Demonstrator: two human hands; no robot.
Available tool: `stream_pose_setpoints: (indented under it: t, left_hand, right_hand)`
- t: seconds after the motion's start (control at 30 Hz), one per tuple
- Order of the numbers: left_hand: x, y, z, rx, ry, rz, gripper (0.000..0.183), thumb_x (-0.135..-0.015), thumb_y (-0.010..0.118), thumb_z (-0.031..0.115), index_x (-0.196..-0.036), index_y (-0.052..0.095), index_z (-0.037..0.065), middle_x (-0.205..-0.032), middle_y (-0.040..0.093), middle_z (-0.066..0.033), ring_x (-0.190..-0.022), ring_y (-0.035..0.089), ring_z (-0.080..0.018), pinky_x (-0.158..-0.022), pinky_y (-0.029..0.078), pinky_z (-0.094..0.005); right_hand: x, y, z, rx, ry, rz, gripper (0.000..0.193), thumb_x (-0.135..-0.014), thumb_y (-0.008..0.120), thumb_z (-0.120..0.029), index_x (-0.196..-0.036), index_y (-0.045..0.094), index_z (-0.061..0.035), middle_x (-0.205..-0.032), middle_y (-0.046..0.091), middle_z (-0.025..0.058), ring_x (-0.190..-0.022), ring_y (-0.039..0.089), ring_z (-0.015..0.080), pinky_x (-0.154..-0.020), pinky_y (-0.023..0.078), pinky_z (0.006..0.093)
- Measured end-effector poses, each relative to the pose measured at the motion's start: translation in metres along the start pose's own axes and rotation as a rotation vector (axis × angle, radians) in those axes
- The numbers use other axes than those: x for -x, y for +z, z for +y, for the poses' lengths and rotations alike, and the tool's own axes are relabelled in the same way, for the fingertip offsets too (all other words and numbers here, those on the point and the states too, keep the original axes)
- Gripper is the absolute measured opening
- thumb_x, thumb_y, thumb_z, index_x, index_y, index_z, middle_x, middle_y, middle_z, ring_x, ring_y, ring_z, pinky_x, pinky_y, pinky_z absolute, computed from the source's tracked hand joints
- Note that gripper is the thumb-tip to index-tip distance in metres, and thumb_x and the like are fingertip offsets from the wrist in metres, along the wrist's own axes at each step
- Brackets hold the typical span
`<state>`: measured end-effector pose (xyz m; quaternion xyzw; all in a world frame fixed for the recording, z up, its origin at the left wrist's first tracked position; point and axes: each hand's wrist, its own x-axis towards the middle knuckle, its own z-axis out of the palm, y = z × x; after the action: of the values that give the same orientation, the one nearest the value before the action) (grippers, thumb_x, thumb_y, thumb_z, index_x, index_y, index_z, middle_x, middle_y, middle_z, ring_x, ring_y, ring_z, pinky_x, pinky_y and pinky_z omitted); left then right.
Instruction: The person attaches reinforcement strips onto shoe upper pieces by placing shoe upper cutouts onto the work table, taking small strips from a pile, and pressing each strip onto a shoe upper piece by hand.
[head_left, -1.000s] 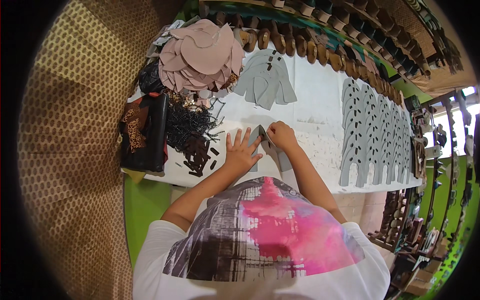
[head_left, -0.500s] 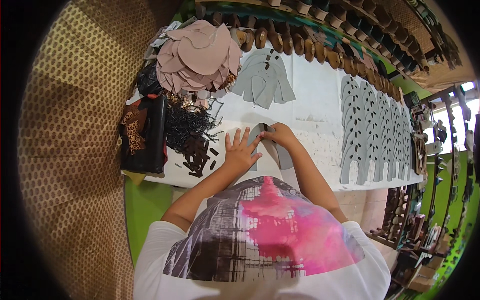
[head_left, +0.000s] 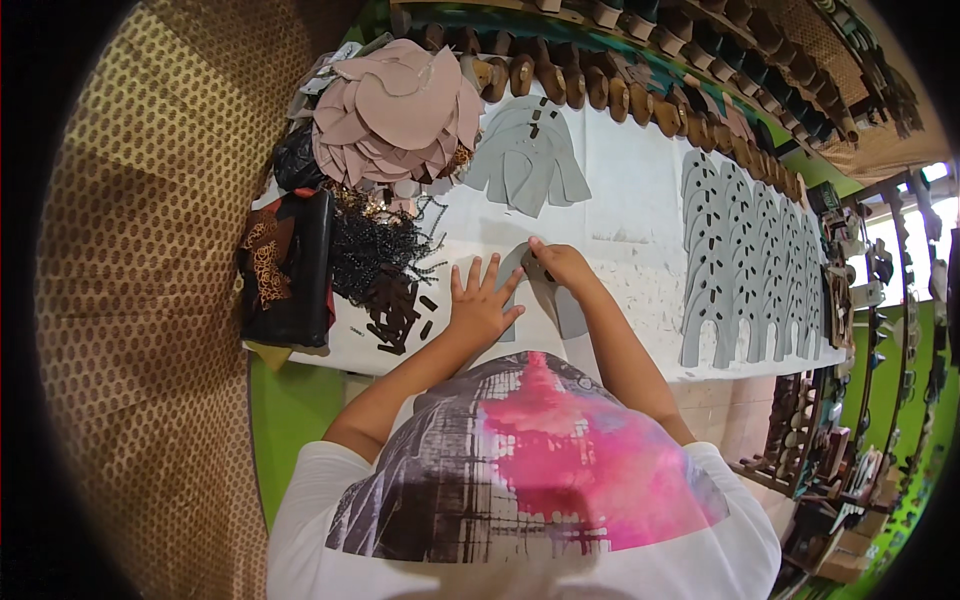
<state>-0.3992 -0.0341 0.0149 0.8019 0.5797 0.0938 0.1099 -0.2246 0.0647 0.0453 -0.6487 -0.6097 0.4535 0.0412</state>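
Note:
An arched grey shoe-upper piece (head_left: 570, 316) lies on the white table in front of me, its two legs pointing toward my body. My left hand (head_left: 482, 308) is flat with fingers spread, its fingertips beside and partly over the left leg of the arch. At the top of the arch, my right hand (head_left: 562, 264) is closed, thumb and fingers pressed together on the grey piece; a dark spot shows just under them. What exactly lies under these fingertips is hidden. Small dark brown strips (head_left: 392, 318) are heaped left of my left hand.
Overlapping grey uppers with dark strips (head_left: 530, 160) lie ahead; long rows of similar pieces (head_left: 708, 255) cover the right side. Pink cut pieces (head_left: 400, 110) are piled at the far left, above black beaded strands (head_left: 375, 240) and a black box (head_left: 290, 270). Shoe forms (head_left: 600, 90) line the back edge.
My right hand's fingertips have shifted slightly up onto the top of the arch, covering the dark strip that showed there before. My left hand has stayed in place.

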Motion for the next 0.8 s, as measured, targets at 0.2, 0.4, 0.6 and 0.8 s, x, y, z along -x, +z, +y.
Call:
stream_pose_setpoints:
  t: [0.2,0.4,0.6,0.8]
  left_hand:
    - [0.001,0.003,-0.002,0.013,0.005,0.054,0.066,-0.087,0.044,0.053,-0.143,0.031,0.02,-0.149,0.024,-0.0143,-0.136,0.019,-0.0378,-0.105,0.002,-0.0613]
    - [-0.001,0.002,0.0,0.001,0.01,0.025,0.065,-0.088,0.044,0.053,-0.142,0.032,0.02,-0.149,0.023,-0.0145,-0.136,0.018,-0.0377,-0.106,0.001,-0.0609]
    - [0.001,0.0,-0.001,-0.003,-0.018,-0.025,0.065,-0.088,0.044,0.053,-0.142,0.032,0.02,-0.15,0.021,-0.0139,-0.137,0.016,-0.0372,-0.106,0.001,-0.0605]
    - [0.0,0.001,0.0,-0.001,-0.011,-0.009,0.065,-0.087,0.044,0.054,-0.143,0.031,0.022,-0.15,0.021,-0.0134,-0.137,0.016,-0.0369,-0.106,0.001,-0.0604]
  right_hand:
    - [0.005,-0.001,-0.003,-0.069,-0.015,0.157,0.075,-0.086,0.03,-0.066,-0.09,0.069,-0.003,-0.089,0.067,0.0181,-0.093,0.062,0.033,-0.083,0.045,0.0379]
    - [0.001,-0.003,0.0,0.062,-0.083,0.054,0.035,-0.083,0.055,-0.037,-0.097,0.069,-0.0077,-0.09,0.068,0.0115,-0.086,0.064,0.0252,-0.079,0.047,0.0356]
    - [0.013,0.006,-0.012,0.401,-0.1,0.14,0.021,-0.077,0.06,-0.03,-0.091,0.069,-0.0172,-0.091,0.069,0.0044,-0.087,0.064,0.0233,-0.076,0.047,0.0382]
    - [0.003,0.01,-0.001,0.342,-0.085,0.179,0.021,-0.076,0.062,-0.027,-0.089,0.069,-0.0133,-0.086,0.068,0.0081,-0.081,0.065,0.0249,-0.072,0.05,0.0354]
